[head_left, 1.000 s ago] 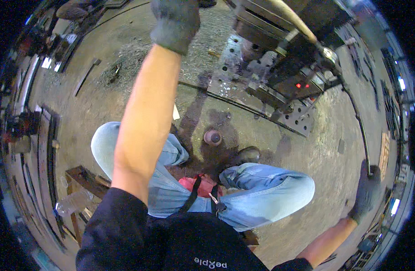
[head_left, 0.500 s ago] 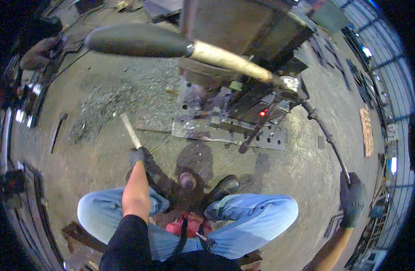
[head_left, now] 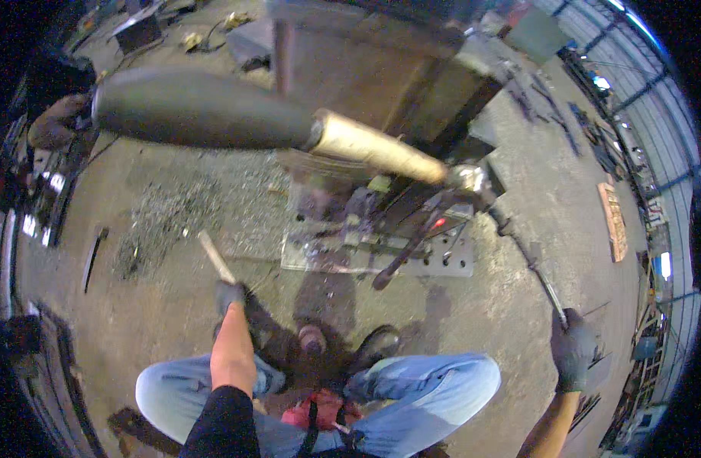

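Observation:
My left hand (head_left: 230,296), in a dark glove, is closed round the lower end of a pale wooden stick (head_left: 216,258) that points up and away over the floor. Far to the right, my gloved right hand (head_left: 573,351) grips the near end of a long metal rod (head_left: 535,265). That rod runs up to a shiny metal joint (head_left: 470,179) beside the machine. From the joint a pale wrapped bar (head_left: 381,151) with a thick dark grip (head_left: 198,108) reaches left across the view. Below it a small spot glows red (head_left: 440,222) over a perforated metal plate (head_left: 377,258).
A tall brown steel machine body (head_left: 350,72) rises ahead. Metal chips (head_left: 167,217) are heaped on the floor to its left, near a dark bar (head_left: 95,259). A round metal piece (head_left: 312,340) stands between my feet. A wooden board (head_left: 613,221) lies far right.
The scene has shifted downward in view. The thick dark grip looks larger and lower, further left. My right hand and its rod sit lower and further inward; both hands keep their hold.

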{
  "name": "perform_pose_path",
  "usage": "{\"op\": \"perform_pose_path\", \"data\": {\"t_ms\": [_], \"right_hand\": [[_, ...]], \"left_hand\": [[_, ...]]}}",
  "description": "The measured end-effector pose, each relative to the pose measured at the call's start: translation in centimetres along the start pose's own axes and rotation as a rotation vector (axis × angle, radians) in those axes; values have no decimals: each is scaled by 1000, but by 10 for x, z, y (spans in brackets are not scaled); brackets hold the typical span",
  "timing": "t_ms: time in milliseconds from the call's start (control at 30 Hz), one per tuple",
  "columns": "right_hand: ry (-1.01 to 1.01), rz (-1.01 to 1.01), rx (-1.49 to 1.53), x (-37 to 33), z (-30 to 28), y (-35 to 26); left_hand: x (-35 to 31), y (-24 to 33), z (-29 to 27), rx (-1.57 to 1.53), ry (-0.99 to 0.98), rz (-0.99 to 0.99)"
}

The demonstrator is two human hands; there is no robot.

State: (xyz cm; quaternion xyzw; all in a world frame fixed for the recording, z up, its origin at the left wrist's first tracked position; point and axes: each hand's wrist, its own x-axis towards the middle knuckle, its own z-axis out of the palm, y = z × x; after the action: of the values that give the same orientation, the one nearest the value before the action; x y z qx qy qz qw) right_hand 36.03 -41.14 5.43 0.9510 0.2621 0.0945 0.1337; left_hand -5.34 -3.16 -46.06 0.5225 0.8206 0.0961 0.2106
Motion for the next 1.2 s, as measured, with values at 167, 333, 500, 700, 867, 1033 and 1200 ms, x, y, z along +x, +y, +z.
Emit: {"op": "perform_pose_path", "data": {"t_ms": [167, 333, 500, 700, 867, 1033, 1200], "right_hand": [[-23, 70, -91, 1, -5, -10], [-22, 84, -3, -3, 0, 3], [-23, 96, 0, 2, -5, -7], [-2, 101, 41, -5, -1, 2], [78, 47, -8, -1, 5, -2], [103, 50, 13, -3, 11, 8], [75, 64, 37, -4, 1, 2]], "left_hand": [[17, 14, -9, 34, -105, -94], [21, 25, -13, 109, -200, -201], [33, 15, -7, 276, -187, -84], [-8, 43, -33, 226, -89, -110], [21, 6, -16, 52, -171, -119], [-4, 17, -30, 55, -223, -34], [9, -3, -10, 267, -117, -89]]}}
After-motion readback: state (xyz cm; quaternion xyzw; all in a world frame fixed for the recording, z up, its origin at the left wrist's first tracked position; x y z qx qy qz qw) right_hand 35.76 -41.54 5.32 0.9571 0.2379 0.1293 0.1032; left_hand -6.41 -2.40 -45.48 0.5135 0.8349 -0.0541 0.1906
